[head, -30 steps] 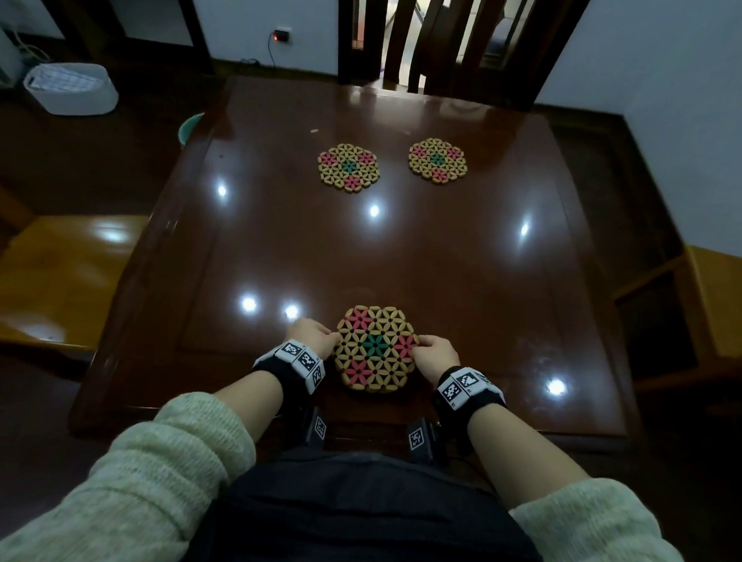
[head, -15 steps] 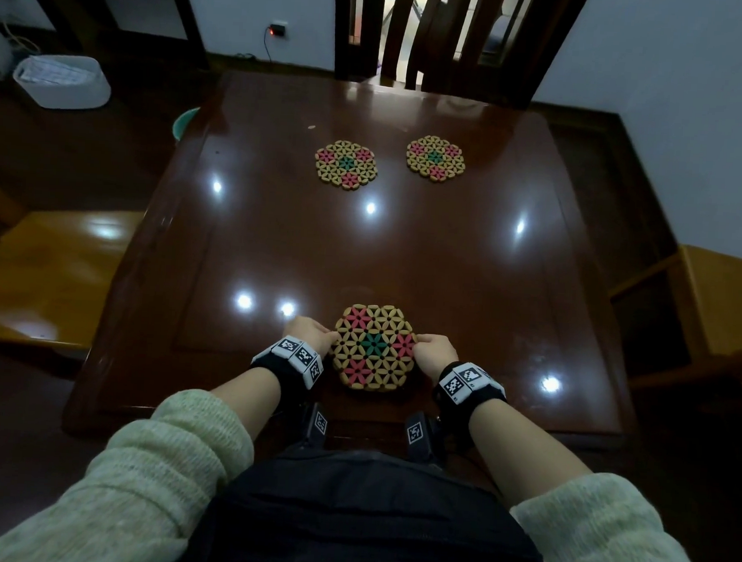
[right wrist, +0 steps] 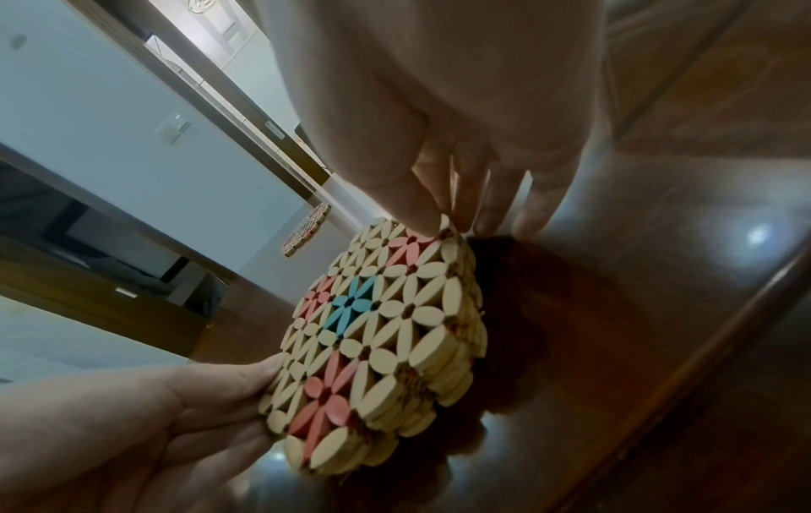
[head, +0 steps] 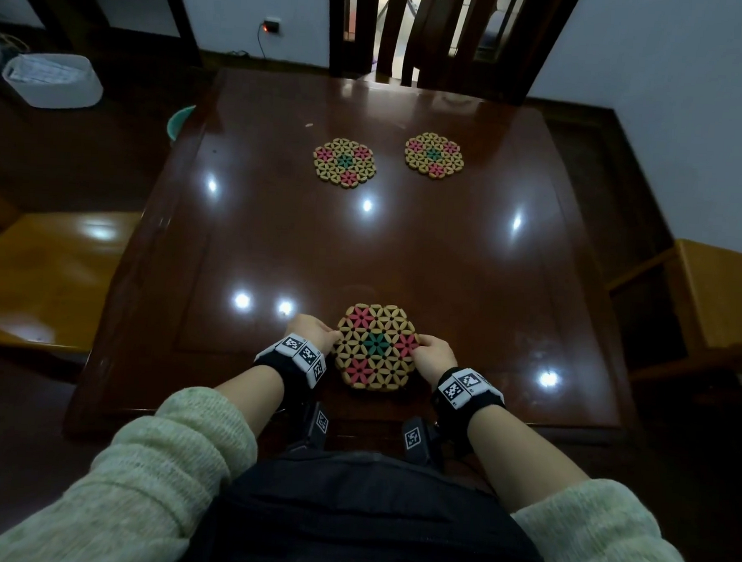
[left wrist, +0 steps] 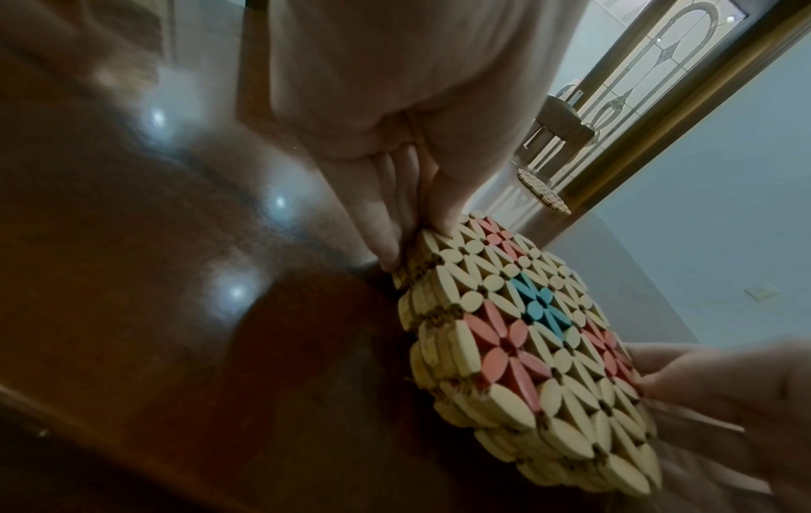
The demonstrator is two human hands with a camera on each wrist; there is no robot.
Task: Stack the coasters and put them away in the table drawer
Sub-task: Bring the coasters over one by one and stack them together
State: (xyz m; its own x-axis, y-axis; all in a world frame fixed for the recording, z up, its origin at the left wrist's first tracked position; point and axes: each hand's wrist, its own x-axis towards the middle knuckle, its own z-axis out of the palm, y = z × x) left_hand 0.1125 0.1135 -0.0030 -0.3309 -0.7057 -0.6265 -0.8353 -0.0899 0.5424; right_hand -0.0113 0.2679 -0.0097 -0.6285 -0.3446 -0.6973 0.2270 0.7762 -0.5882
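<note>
A stack of hexagonal wooden coasters [head: 375, 346] with pink and teal flower patterns sits near the front edge of the dark table [head: 470, 269]. My left hand [head: 310, 328] pinches the stack's left edge, thumb on top and fingers [left wrist: 386, 239] at the side. On the opposite edge my right hand [head: 432, 353] pinches the stack [right wrist: 386, 326], thumb on top, fingers [right wrist: 491, 208] down the side. The wrist views show several layers in the stack [left wrist: 539, 350]. Two single coasters lie far across the table, one on the left [head: 344, 162] and one on the right [head: 434, 154]. No drawer shows.
A dark chair [head: 445, 29] stands behind the table's far edge. Yellow wooden seats flank the table at left [head: 52, 274] and right [head: 724, 298]. A white basket [head: 51, 81] sits on the floor at far left, and a teal bowl rim [head: 180, 121] peeks past the table's left edge.
Both hands stay on the sides of the stack; the stack and the two far coasters have not visibly moved.
</note>
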